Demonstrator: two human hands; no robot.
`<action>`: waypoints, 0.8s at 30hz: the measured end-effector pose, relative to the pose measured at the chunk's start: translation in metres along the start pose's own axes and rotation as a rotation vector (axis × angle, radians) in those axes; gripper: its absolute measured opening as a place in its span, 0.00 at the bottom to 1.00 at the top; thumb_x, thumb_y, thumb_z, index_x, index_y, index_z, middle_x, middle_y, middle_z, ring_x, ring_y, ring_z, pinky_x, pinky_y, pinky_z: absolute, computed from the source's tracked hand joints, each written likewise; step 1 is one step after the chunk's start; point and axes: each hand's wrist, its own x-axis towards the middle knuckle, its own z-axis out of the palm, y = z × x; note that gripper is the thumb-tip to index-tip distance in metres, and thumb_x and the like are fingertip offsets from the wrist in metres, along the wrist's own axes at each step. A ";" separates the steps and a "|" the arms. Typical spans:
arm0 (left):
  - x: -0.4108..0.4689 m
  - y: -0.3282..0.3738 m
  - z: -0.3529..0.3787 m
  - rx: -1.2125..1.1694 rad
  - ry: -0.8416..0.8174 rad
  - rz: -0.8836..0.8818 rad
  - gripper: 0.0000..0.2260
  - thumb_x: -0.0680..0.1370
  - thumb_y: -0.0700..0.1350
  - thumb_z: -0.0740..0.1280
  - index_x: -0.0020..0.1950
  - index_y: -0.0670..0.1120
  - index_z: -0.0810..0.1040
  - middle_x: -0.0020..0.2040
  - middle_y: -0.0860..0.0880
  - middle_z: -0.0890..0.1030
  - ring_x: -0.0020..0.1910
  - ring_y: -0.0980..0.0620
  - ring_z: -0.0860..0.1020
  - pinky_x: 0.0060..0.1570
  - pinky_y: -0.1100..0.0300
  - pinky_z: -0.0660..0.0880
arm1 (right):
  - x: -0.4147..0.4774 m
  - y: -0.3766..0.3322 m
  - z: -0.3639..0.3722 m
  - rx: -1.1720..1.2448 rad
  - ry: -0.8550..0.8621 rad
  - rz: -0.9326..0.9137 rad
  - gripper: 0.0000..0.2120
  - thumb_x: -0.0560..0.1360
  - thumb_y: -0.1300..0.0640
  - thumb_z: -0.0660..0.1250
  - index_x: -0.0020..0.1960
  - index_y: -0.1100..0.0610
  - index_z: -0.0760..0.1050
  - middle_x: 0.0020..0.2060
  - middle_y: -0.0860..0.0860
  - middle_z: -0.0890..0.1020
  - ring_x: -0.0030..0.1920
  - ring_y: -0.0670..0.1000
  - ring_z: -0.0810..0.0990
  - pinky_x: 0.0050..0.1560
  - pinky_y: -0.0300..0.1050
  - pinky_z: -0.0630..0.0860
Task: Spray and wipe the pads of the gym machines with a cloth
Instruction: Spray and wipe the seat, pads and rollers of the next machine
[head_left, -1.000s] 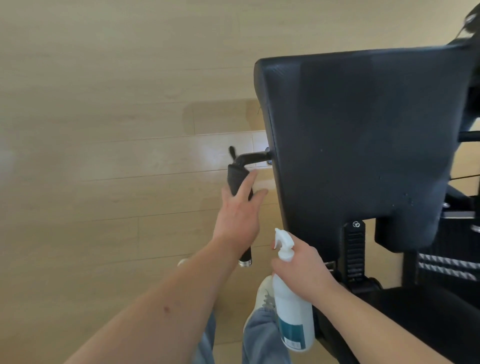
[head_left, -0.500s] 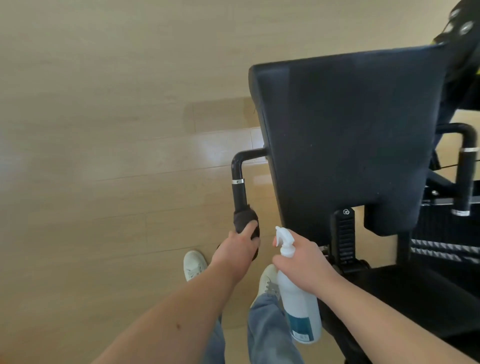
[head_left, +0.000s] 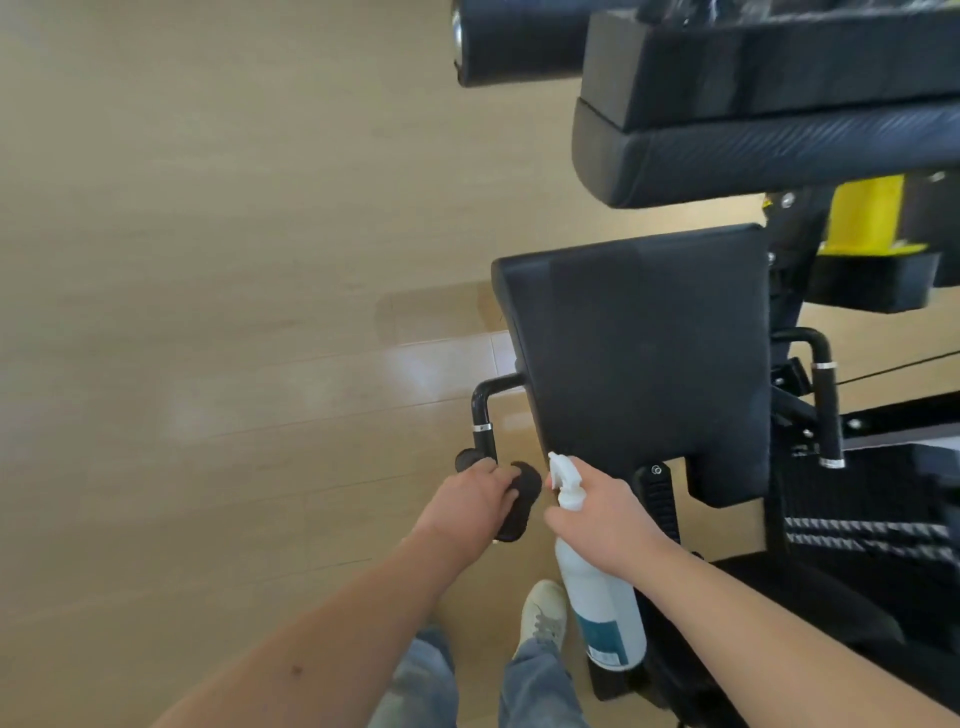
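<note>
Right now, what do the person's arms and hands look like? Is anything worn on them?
Both arms are bare to the picture's edge: no sleeve shows on the left forearm or the right forearm. The left hand and the right hand wear no gloves. No watch, band or ring shows on the parts in view.

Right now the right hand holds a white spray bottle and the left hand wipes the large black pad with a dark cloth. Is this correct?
Not quite. The head view shows the left hand gripping the dark cloth around the machine's side handle, not on the large black pad. The right hand does hold the white spray bottle.
</note>
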 end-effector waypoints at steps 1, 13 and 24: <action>-0.004 -0.001 -0.011 0.003 0.016 -0.005 0.17 0.87 0.50 0.54 0.74 0.49 0.70 0.66 0.47 0.74 0.60 0.44 0.78 0.58 0.53 0.74 | -0.006 -0.007 -0.004 0.000 0.007 0.003 0.07 0.79 0.53 0.67 0.53 0.46 0.71 0.44 0.47 0.80 0.46 0.52 0.81 0.53 0.47 0.82; -0.065 -0.002 -0.137 -0.074 0.164 -0.086 0.13 0.86 0.55 0.54 0.63 0.59 0.76 0.83 0.53 0.41 0.80 0.35 0.47 0.69 0.27 0.59 | -0.075 -0.096 -0.036 0.036 0.163 -0.050 0.10 0.80 0.55 0.66 0.53 0.43 0.66 0.43 0.44 0.77 0.43 0.50 0.80 0.42 0.36 0.75; -0.094 0.005 -0.215 -0.322 0.337 0.071 0.08 0.86 0.51 0.58 0.57 0.56 0.77 0.55 0.53 0.81 0.58 0.48 0.79 0.63 0.45 0.72 | -0.111 -0.142 -0.068 0.113 0.309 -0.102 0.13 0.80 0.53 0.67 0.57 0.43 0.65 0.44 0.42 0.76 0.43 0.49 0.79 0.39 0.33 0.72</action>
